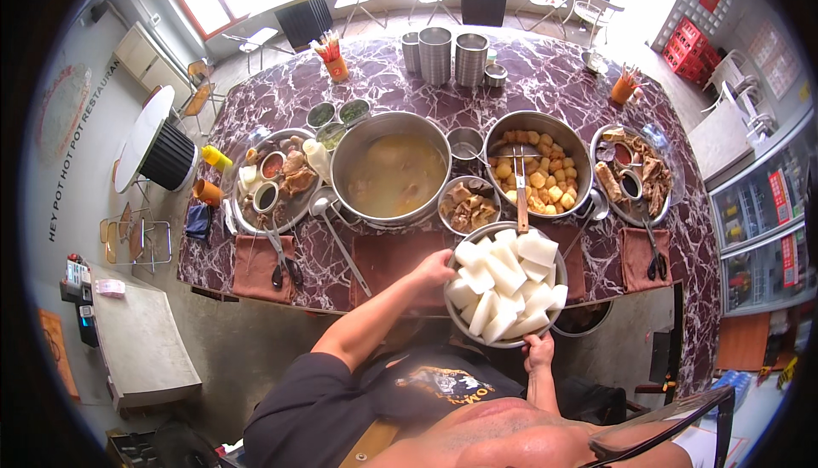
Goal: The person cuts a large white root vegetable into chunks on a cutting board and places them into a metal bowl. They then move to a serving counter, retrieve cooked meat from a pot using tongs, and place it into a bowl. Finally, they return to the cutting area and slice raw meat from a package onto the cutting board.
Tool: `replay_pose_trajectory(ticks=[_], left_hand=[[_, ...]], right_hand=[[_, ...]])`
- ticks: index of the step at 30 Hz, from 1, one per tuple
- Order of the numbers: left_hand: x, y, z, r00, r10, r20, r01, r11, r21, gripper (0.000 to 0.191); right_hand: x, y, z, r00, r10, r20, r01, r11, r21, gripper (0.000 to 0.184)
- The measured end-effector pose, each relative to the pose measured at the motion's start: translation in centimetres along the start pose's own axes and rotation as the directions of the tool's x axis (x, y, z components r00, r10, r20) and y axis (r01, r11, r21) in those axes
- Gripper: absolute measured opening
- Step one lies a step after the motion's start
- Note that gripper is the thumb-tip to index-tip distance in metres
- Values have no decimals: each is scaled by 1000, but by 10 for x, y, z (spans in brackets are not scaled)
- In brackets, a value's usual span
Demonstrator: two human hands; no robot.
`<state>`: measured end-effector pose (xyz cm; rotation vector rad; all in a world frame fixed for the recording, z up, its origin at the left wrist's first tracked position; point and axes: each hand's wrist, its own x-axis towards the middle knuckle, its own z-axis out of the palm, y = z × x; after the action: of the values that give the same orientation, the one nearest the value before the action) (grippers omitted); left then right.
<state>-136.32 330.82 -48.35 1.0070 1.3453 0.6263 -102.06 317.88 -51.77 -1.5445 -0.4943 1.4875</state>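
Observation:
My left hand (437, 270) grips the left rim of a round metal bowl (560, 270), and my right hand (538, 351) holds its near rim. Thick white chunks of peeled vegetable, perhaps radish, (505, 276) are heaped in the bowl, which is at the table's front edge. Just beyond it stands a metal pot of golden fried cubes (543, 177), with a wooden-handled utensil (521, 193) lying across it. A large metal pot of cloudy broth (391, 161) is to the left. Between the pots is a smaller bowl of cut meat (470, 206).
Platters of meat with sauce cups stand left (297, 199) and right (658, 180). Scissors (281, 263) lie on a brown cloth (246, 263); a ladle (339, 238) rests beside the broth pot. Metal canisters (436, 55) and chopstick holders (335, 70) are at the marble-patterned table's far side.

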Motion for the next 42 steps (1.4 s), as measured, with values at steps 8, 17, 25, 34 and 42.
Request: replay_pose_trajectory(ticks=[8,17,25,34,42], left_hand=[[-70,-59,23,988,144,-47,-151,947,-284,39],[-170,5,-61,934,204,-294,-309,874,-375,33],[-118,49,-163,715,206,-668,-481,838,-256,30],[-4,4,-251,605,-116,-788,-156,953,-259,18],[73,-54,-294,555,-328,-764,-39,907,-419,15]], right_hand=[[-64,-39,-11,996,-87,25,90,979,-184,25],[-74,-105,96,929,-175,325,211,974,-79,48],[62,-187,277,811,-122,573,351,884,-309,22],[210,-176,401,771,165,615,120,911,-395,6],[252,-194,475,780,303,548,99,805,-585,15]])
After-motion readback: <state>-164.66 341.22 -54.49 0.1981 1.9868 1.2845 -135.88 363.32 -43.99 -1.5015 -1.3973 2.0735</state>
